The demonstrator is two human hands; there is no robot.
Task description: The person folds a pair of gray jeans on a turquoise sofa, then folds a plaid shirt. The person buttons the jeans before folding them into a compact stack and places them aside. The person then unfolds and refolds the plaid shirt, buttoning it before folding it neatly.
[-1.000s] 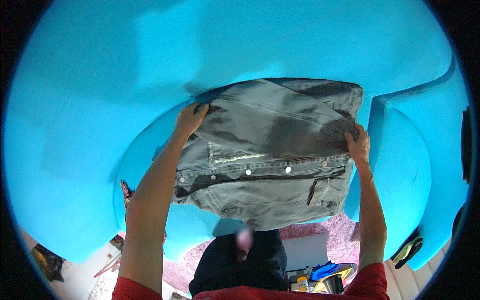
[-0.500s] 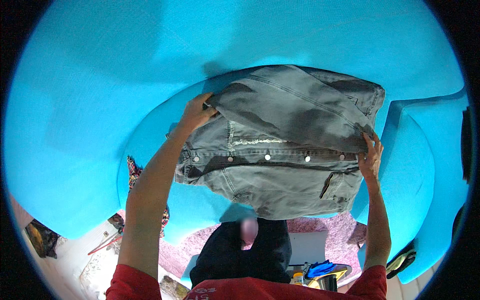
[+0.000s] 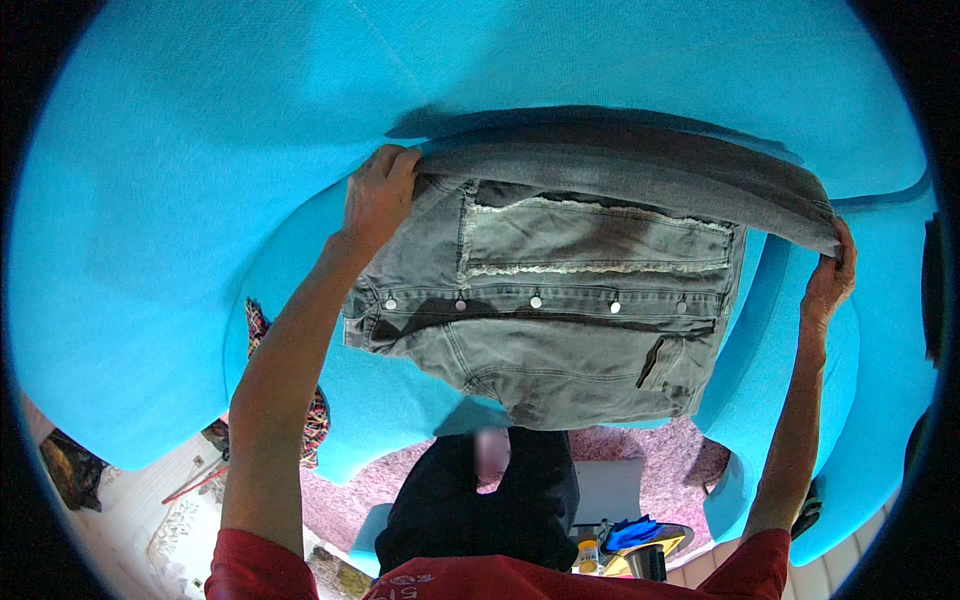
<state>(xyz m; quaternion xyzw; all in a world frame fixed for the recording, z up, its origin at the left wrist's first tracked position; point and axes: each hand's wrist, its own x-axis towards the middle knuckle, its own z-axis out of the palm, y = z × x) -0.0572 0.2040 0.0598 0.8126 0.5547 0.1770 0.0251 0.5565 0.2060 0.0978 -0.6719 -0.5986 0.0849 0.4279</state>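
A grey denim jacket [image 3: 590,355] lies spread on a blue covered sofa seat, its row of metal buttons running left to right across the middle. A frayed-edge panel shows above the buttons, and a pocket sits at the lower right. Along the far side, a sleeve [image 3: 620,168] is stretched out in a long band. My left hand [image 3: 382,195] is closed on its left end, near the jacket's shoulder. At the right, my right hand [image 3: 832,272] grips the other end, out past the jacket's hem. Parts of both hands' fingertips are hidden by the cloth.
The blue sofa [image 3: 250,90] rises behind the jacket and curves round at the right. A patterned cloth [image 3: 316,430] lies on the seat by my left forearm. Below are a pink rug [image 3: 640,440] and a small table holding a blue item [image 3: 632,533] and a bottle [image 3: 588,553].
The sleeve lay folded over the jacket front; now it is pulled away to the far side, uncovering the frayed panel. My right hand has moved right and farther away, my left slightly farther away.
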